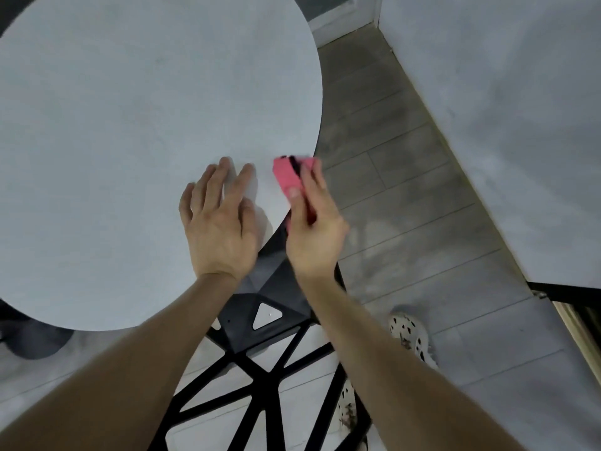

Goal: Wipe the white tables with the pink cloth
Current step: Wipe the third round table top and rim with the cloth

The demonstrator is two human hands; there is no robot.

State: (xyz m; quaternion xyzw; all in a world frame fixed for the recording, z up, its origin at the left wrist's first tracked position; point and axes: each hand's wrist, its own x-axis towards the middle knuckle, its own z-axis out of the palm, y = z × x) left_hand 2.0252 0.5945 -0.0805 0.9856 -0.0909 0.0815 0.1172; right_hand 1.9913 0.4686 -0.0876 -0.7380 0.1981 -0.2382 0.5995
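A round white table (130,125) fills the upper left of the head view. My left hand (219,222) lies flat on its near right part, fingers straight and spread. My right hand (313,229) grips a folded pink cloth (287,175) at the table's right edge, thumb on top of the cloth and fingers curled around it. Part of the cloth is hidden under my fingers. A second white table (520,125) stands at the right.
A black chair (260,346) with an open lattice frame stands below the round table's near edge. Grey plank floor (406,196) runs between the two tables. My patterned shoes (411,333) show on the floor at lower right.
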